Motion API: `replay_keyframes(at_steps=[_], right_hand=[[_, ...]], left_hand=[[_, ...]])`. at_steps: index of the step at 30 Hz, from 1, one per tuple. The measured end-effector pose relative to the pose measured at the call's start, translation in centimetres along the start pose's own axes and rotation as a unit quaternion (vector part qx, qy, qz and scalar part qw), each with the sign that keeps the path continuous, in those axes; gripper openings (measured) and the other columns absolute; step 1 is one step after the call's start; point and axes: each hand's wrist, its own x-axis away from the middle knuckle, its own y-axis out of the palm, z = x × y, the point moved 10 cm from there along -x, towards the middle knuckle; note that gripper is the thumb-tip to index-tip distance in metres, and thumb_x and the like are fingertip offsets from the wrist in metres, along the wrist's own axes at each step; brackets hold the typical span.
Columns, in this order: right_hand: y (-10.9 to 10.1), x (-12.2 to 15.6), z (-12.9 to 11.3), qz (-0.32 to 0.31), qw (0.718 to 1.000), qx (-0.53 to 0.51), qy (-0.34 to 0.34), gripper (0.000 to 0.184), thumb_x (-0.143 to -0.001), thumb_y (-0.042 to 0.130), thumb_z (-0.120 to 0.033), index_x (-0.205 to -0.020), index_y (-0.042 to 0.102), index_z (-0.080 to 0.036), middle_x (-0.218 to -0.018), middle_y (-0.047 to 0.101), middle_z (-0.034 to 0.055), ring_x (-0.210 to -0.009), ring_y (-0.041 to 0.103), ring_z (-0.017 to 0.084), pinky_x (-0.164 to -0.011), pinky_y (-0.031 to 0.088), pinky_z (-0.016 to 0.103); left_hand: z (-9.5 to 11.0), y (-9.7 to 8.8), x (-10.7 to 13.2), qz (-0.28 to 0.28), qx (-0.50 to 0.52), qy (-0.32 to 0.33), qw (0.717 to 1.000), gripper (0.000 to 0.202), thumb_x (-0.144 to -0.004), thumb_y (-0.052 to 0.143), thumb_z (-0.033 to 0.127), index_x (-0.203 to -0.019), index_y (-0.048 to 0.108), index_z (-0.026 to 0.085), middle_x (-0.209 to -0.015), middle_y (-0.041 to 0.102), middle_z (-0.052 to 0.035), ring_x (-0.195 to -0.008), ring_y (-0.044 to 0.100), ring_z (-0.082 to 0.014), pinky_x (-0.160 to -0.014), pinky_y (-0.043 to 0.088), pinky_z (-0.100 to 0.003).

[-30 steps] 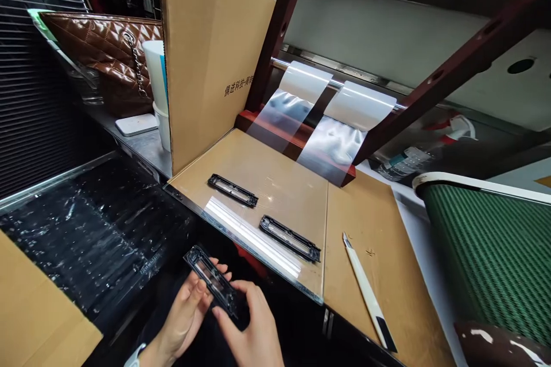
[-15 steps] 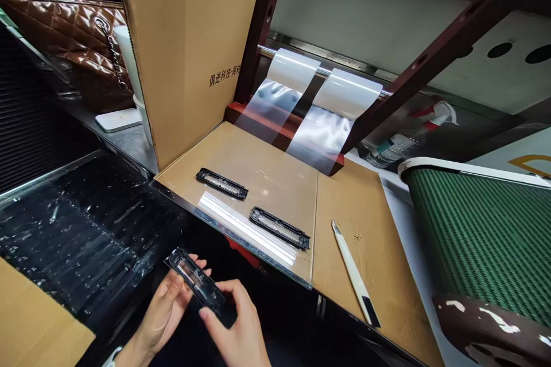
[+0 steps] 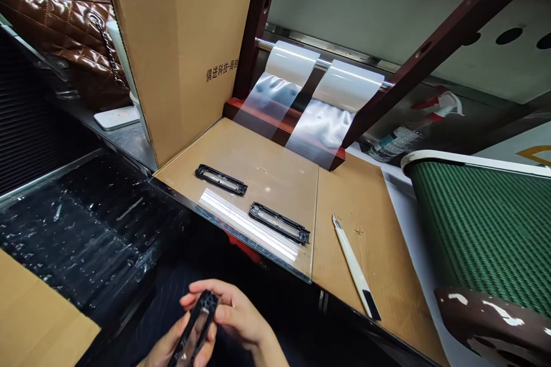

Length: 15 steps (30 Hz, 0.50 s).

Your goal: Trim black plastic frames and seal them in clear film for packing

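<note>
From here, the black plastic frame (image 3: 194,330) has swung end-on — my left hand (image 3: 178,347) and right hand (image 3: 236,312) hold it between them, fingers (image 3: 221,314) curled closed around it.

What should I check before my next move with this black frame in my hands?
1. Black plastic frame held firmly, left hand beneath, right hand over its top end: ok.
2. Two matching frames lying apart on the cardboard board: ok.
3. Utility knife resting on the cardboard, away from both hands: ok.
4. Clear film strips hanging smooth from the roller: not ok, visibly creased.
5. Held frame's window free of marks: cannot tell, glare hides it.
</note>
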Motion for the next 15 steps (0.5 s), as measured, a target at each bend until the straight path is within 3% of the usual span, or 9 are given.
replay_keyframes(at_steps=[3,5,7,9,11,15], right_hand=[[0.6,-0.3,0.9,-0.024,0.998,-0.064,0.006,0.057,-0.058,0.089,-0.050,-0.099,0.074,-0.014,-0.103,0.074,0.0136,-0.079,0.069,0.017,-0.078,0.051,0.029],[0.1,-0.4,0.8,-0.006,0.997,-0.076,-0.006,0.052,-0.057,0.090,-0.049,-0.091,0.074,-0.013,-0.096,0.076,0.0122,-0.059,0.063,0.011,-0.064,0.049,0.023],[-1.1,-0.3,0.2,0.034,0.997,-0.063,-0.021,0.050,-0.056,0.090,-0.048,-0.088,0.074,-0.014,-0.091,0.076,0.0107,-0.052,0.059,0.009,-0.058,0.047,0.022],[-2.5,0.0,-0.7,0.078,0.996,-0.035,-0.037,0.050,-0.057,0.090,-0.048,-0.089,0.074,-0.014,-0.086,0.077,0.0097,-0.060,0.065,0.013,-0.064,0.050,0.025],[-3.7,0.2,-1.4,0.110,0.993,-0.005,-0.047,0.048,-0.060,0.089,-0.046,-0.092,0.074,-0.014,-0.083,0.076,0.0089,-0.074,0.070,0.018,-0.078,0.052,0.031],[-5.5,0.4,-1.4,0.166,0.984,0.035,-0.048,0.042,-0.065,0.087,-0.042,-0.094,0.073,-0.015,-0.083,0.077,0.0078,-0.084,0.072,0.020,-0.088,0.051,0.036]], left_hand=[[-1.7,0.0,0.4,0.005,-0.015,-0.024,1.000,0.059,-0.067,0.067,0.075,-0.077,0.076,0.017,-0.045,0.051,0.0042,-0.025,0.029,-0.0016,-0.033,0.026,-0.017],[-1.5,-0.4,0.4,0.018,-0.035,-0.032,0.999,0.059,-0.069,0.066,0.075,-0.082,0.076,0.018,-0.049,0.057,0.0017,-0.029,0.039,-0.0049,-0.037,0.034,-0.019],[-0.2,-1.4,0.4,0.038,-0.069,-0.033,0.996,0.056,-0.075,0.064,0.070,-0.094,0.075,0.018,-0.065,0.069,-0.0048,-0.046,0.059,-0.0133,-0.052,0.049,-0.026],[1.7,-2.6,0.5,0.060,-0.113,-0.026,0.991,0.051,-0.081,0.064,0.062,-0.105,0.073,0.018,-0.088,0.075,-0.0107,-0.075,0.070,-0.0223,-0.075,0.053,-0.035],[3.6,-3.6,0.5,0.077,-0.160,-0.017,0.984,0.049,-0.083,0.065,0.058,-0.110,0.072,0.017,-0.103,0.074,-0.0126,-0.094,0.068,-0.0263,-0.089,0.050,-0.040],[5.3,-4.1,0.4,0.098,-0.248,-0.001,0.964,0.054,-0.070,0.077,0.059,-0.108,0.074,0.021,-0.102,0.075,-0.0092,-0.099,0.066,-0.0286,-0.092,0.048,-0.040]])
